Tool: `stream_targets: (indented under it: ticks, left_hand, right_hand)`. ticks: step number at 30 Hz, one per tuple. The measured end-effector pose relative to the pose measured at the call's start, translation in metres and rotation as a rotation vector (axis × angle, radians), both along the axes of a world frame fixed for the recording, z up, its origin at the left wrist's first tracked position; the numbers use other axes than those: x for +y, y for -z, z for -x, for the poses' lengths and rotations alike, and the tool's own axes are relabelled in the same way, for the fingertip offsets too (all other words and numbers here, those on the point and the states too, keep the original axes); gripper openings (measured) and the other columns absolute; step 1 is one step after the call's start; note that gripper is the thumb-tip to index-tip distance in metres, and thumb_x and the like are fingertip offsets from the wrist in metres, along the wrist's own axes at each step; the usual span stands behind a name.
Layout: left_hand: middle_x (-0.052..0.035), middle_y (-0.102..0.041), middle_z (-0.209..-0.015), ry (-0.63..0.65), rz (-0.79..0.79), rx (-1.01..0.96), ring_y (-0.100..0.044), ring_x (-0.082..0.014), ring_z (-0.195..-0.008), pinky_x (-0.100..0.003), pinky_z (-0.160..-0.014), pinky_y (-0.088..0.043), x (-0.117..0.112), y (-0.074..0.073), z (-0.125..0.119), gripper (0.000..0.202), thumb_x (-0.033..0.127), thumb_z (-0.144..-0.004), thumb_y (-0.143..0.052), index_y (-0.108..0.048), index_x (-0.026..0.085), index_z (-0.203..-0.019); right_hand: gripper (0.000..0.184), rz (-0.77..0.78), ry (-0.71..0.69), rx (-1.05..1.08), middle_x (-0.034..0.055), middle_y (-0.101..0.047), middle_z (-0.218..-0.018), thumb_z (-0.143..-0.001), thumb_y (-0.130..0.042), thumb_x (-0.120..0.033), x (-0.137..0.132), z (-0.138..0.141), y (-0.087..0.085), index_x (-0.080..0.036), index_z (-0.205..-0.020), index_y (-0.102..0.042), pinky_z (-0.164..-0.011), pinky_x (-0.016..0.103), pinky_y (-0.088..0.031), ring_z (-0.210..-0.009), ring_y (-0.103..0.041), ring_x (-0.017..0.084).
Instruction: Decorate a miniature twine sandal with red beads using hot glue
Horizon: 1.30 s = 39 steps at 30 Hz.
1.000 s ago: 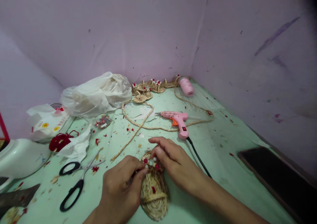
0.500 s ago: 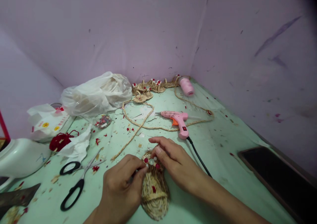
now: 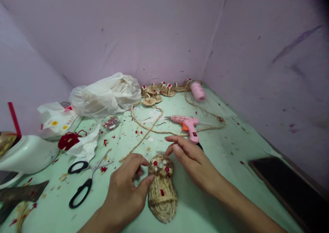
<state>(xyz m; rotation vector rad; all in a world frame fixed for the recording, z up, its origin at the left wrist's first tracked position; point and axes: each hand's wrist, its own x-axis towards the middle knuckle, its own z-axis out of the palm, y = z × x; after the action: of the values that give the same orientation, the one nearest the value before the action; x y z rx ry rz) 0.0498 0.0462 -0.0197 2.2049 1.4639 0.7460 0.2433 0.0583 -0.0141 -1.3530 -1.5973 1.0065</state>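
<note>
A small woven straw slipper (image 3: 162, 188) lies on the green table in front of me, toe part upward. Red, white and pale green beads (image 3: 161, 165) sit in a cluster near its far end, and a red scrap (image 3: 162, 192) is on its middle. My left hand (image 3: 130, 185) is at its left side, thumb and forefinger apart, their tips at the straw edge; I cannot tell if they touch it. Beyond its upper right edge my right hand (image 3: 192, 161) is held with fingers spread, holding nothing.
A pink glue gun (image 3: 186, 122) lies beyond my right hand, with a braided cord (image 3: 144, 137) around it. Scissors (image 3: 88, 178), red yarn (image 3: 69, 141) and a white pot (image 3: 28, 154) are left. Finished slippers (image 3: 151, 99) and a thread spool (image 3: 197, 90) stand behind. A phone (image 3: 288, 188) lies right.
Both hands have drawn away from the beads: the left opened its pinch and moved left, the right lifted up and right. The bead cluster is now uncovered. The whole view shifted slightly.
</note>
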Motion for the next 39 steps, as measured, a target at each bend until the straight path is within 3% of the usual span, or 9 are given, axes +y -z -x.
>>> stream_targets:
  ticks: [3, 7, 11, 15, 20, 26, 34, 39]
  left_hand:
    - [0.0003, -0.052, -0.073, -0.046, 0.127, -0.073, -0.047, -0.0115, -0.061, -0.024, -0.057, -0.039, -0.001, 0.002, -0.005, 0.01, 0.021, -0.072, -0.055, -0.052, 0.018, -0.082]
    - [0.0016, -0.05, -0.059, -0.097, 0.463, -0.298, -0.044, -0.0102, -0.054, -0.022, -0.051, -0.034, 0.0, -0.001, -0.008, 0.013, 0.026, -0.072, -0.054, -0.059, 0.015, -0.07]
    - [0.0071, -0.041, -0.043, -0.159, 0.757, -0.593, -0.031, -0.0054, -0.038, -0.018, -0.039, -0.024, 0.001, -0.004, -0.009, 0.02, 0.031, -0.067, -0.057, -0.059, 0.012, -0.075]
    - [0.0067, -0.046, -0.04, -0.18, 0.992, -0.735, -0.025, -0.0033, -0.028, -0.018, -0.031, -0.011, 0.003, -0.005, -0.007, 0.024, 0.033, -0.067, -0.055, -0.058, 0.013, -0.079]
    - [0.006, -0.048, -0.044, -0.15, 1.05, -0.803, -0.032, -0.0023, -0.031, -0.016, -0.031, -0.014, 0.007, -0.007, -0.002, 0.014, 0.021, -0.058, -0.058, -0.057, 0.014, -0.07]
    - [0.0066, -0.045, -0.041, -0.058, 1.107, -0.789, -0.029, -0.002, -0.03, -0.017, -0.032, -0.013, 0.011, -0.008, -0.002, 0.014, 0.027, -0.06, -0.062, -0.055, 0.014, -0.063]
    - [0.0052, -0.042, -0.034, -0.157, 1.069, -0.829, -0.031, -0.0039, -0.031, -0.019, -0.036, -0.018, 0.009, -0.008, -0.007, 0.013, 0.021, -0.054, -0.058, -0.048, 0.015, -0.048]
    - [0.0048, -0.043, -0.034, -0.118, 1.051, -0.819, -0.032, -0.0036, -0.031, -0.018, -0.036, -0.019, 0.009, -0.007, -0.005, 0.015, 0.021, -0.056, -0.058, -0.047, 0.015, -0.048]
  right_hand:
    - [0.021, -0.01, 0.071, -0.12, 0.0024, -0.063, -0.084, -0.084, -0.041, -0.032, -0.005, -0.006, -0.01, -0.021, -0.092, -0.057, -0.07, 0.031, -0.04, -0.081, -0.055, 0.019]
    - [0.022, 0.067, 0.093, -0.296, -0.0002, -0.056, -0.061, -0.079, -0.047, -0.034, -0.011, -0.014, -0.022, -0.02, -0.065, -0.056, -0.052, 0.027, -0.036, -0.056, -0.049, 0.015]
    - [0.013, 0.261, 0.01, -0.21, -0.0015, -0.051, -0.057, -0.073, -0.053, -0.03, -0.01, -0.014, -0.018, -0.019, -0.077, -0.057, -0.048, 0.026, -0.038, -0.052, -0.048, 0.013]
    - [0.022, 0.464, -0.176, 0.067, -0.0008, -0.054, -0.067, -0.07, -0.057, -0.03, -0.009, -0.008, -0.009, -0.019, -0.087, -0.051, -0.054, 0.027, -0.043, -0.06, -0.051, 0.013]
    - [0.024, 0.412, -0.231, 0.098, 0.0009, -0.057, -0.073, -0.067, -0.063, -0.03, -0.007, -0.003, -0.003, -0.017, -0.085, -0.053, -0.057, 0.025, -0.041, -0.064, -0.052, 0.012]
    - [0.018, 0.361, -0.216, 0.045, -0.0004, -0.056, -0.067, -0.071, -0.059, -0.027, -0.007, 0.001, 0.001, -0.016, -0.084, -0.054, -0.053, 0.023, -0.038, -0.059, -0.049, 0.011]
    - [0.019, 0.231, -0.142, -0.054, 0.0051, -0.06, -0.086, -0.068, -0.057, -0.025, -0.01, 0.008, -0.001, -0.016, -0.085, -0.058, -0.059, 0.028, -0.042, -0.067, -0.053, 0.014]
    - [0.019, 0.207, -0.135, -0.086, 0.0037, -0.06, -0.079, -0.068, -0.057, -0.026, -0.01, 0.007, -0.001, -0.017, -0.084, -0.06, -0.057, 0.027, -0.041, -0.065, -0.053, 0.015]
